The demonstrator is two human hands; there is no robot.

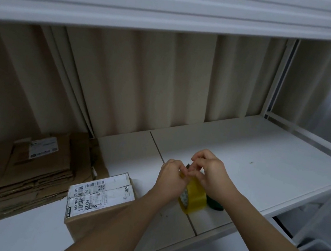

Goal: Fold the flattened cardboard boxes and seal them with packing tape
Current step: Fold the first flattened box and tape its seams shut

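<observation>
yellow tape roll [193,195], brown box [100,204], white shelf [262,162]

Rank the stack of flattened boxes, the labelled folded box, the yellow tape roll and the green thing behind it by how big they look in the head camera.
1. Stack of flattened boxes
2. Labelled folded box
3. Yellow tape roll, partly covered by the hands
4. Green object, mostly hidden, so its true size is unsure

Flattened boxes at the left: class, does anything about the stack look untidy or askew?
Yes. The stack of flattened boxes is uneven: sheets lie fanned out at differing angles, edges not lined up. The folded box beside it sits squarely on the shelf.
</observation>
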